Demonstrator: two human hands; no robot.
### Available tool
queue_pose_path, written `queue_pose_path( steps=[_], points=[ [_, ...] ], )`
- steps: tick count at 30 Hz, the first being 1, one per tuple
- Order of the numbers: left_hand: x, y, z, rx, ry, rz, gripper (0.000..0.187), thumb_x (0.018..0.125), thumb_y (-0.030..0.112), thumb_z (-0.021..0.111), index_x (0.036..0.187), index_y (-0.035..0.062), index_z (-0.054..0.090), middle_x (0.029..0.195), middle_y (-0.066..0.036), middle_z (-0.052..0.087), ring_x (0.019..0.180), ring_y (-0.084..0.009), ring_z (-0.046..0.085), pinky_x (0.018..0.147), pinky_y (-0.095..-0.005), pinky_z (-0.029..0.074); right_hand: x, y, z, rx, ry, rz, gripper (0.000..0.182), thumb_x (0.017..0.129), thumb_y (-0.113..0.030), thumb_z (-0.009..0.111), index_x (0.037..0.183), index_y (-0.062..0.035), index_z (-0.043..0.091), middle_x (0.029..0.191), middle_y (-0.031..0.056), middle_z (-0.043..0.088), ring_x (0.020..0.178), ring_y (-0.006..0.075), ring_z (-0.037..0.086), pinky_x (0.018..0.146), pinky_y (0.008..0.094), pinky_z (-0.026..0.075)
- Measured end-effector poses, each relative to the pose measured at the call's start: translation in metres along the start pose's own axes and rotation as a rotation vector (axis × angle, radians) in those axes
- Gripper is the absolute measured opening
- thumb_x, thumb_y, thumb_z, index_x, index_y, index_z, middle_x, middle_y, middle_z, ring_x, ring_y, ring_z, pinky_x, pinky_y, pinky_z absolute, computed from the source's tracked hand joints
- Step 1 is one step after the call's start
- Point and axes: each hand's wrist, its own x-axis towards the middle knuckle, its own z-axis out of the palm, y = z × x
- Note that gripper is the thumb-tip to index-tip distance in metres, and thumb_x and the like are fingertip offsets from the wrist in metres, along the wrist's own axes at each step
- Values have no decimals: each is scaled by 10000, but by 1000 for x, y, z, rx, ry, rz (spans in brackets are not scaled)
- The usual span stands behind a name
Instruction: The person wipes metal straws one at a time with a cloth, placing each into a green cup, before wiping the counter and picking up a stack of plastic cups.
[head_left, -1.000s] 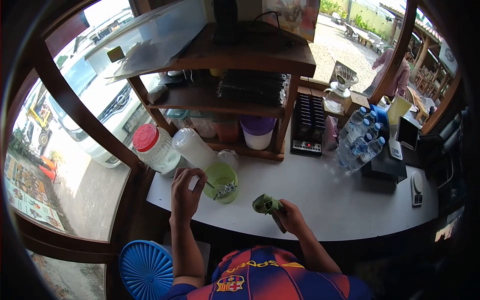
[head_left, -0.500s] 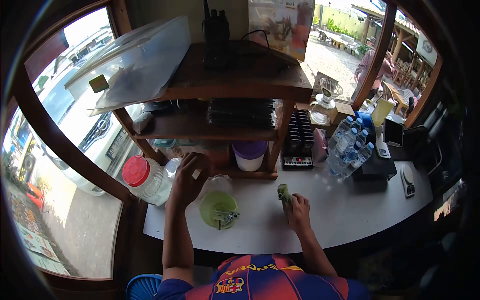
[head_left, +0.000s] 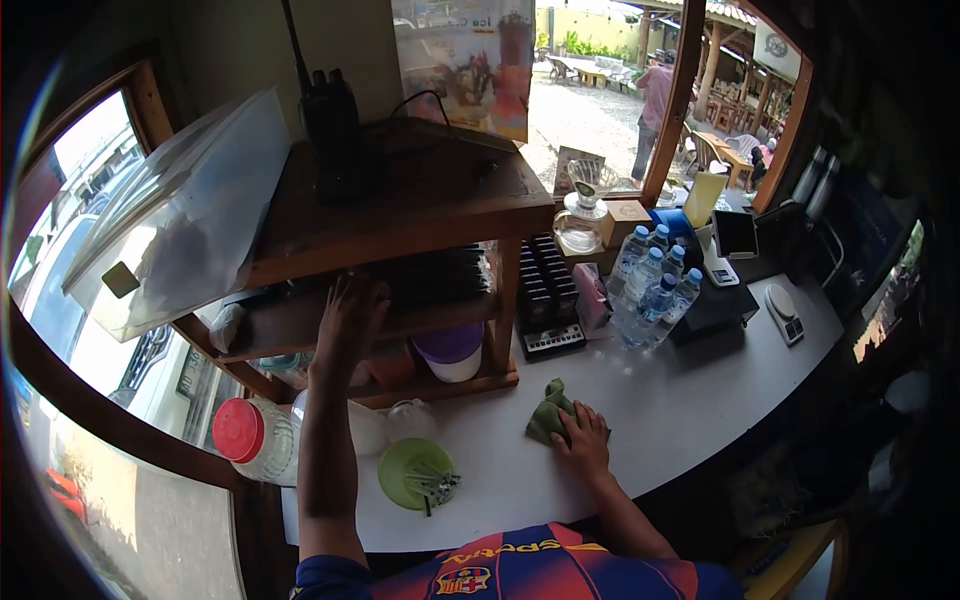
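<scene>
My left hand (head_left: 352, 308) is raised to the middle shelf of the wooden rack (head_left: 262, 330), beside a stack of black packets (head_left: 430, 278). Its fingertips lie in the dark of the shelf, so any hold is hard to make out. On the white counter, my right hand (head_left: 583, 436) presses on a crumpled green cloth (head_left: 550, 412), fingers over its right edge. Between my forearms stands a light green bowl (head_left: 398, 474) with small clear-and-silver items (head_left: 434, 482) in it.
A red-lidded jar (head_left: 240, 430) stands at left. A purple-lidded tub (head_left: 450, 350) sits on the bottom shelf. Several water bottles (head_left: 655, 290), a glass server (head_left: 580, 228), a black box (head_left: 715, 320) and a scale (head_left: 785, 312) are at right. A person (head_left: 652, 110) stands outside.
My left hand has moved up from above the counter to the shelf. My right hand has come down flatter onto the cloth, which is more spread out. The view has shifted right.
</scene>
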Motion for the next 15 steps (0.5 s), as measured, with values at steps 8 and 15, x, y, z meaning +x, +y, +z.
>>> queue_pose_path(
  steps=[8,15],
  points=[
    [-12,26,-16,46,98,-4,156,828,35,638,978,61,601,1006,-122,608,980,-344,554,880,-448,452,7,11,3,256,176,91,242,969,-177,564,1196,-94,581,1222,105,606,1164,251,556,1067,462,355],
    [-38,37,-21,150,102,-28,154,892,26,559,1045,37,574,990,-159,597,916,-360,564,819,-461,466,11,28,-9,1499,229,423,217,1070,-168,420,1195,-36,541,1044,56,624,942,83,572,832,223,461]
  ],
)
